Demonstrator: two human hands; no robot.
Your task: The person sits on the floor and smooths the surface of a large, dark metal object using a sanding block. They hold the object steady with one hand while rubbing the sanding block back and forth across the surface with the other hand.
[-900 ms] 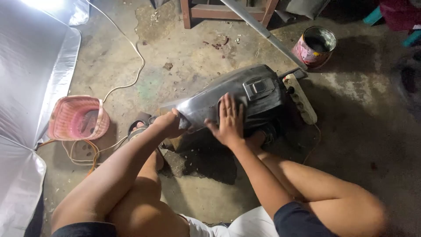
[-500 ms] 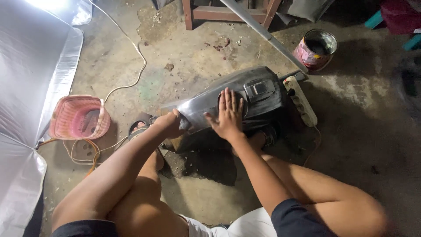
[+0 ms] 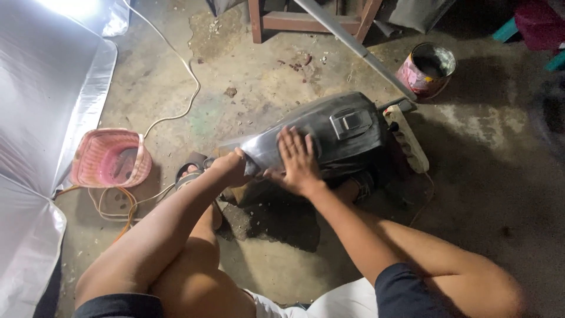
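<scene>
My left hand (image 3: 232,166) is closed around the narrow near end of the dark moulded panel (image 3: 329,132), fingers curled over its edge. My right hand (image 3: 297,162) lies open and flat on the panel's glossy top, fingers spread, gripping nothing. The panel sits low in front of me, propped over my foot and some lumps beneath it rather than flat on the ground; what exactly bears it I cannot tell.

I judge it a stiff, hollow plastic shell: light for its bulk, likely to flex a little under pressure, and slick where it shines. The tapered end and the rims give the surest hold; the raised rectangular latch (image 3: 351,122) on top looks more breakable.

The concrete floor (image 3: 259,88) is rough, stained and littered with grit. A white power strip (image 3: 406,138) lies just beside the panel's far edge, a rusty paint tin (image 3: 426,70) beyond it. To my left are a pink basket (image 3: 109,159), coiled orange and white cables (image 3: 120,203), and a silvery reflective sheet (image 3: 41,118). A wooden frame (image 3: 312,20) stands at the top.
</scene>
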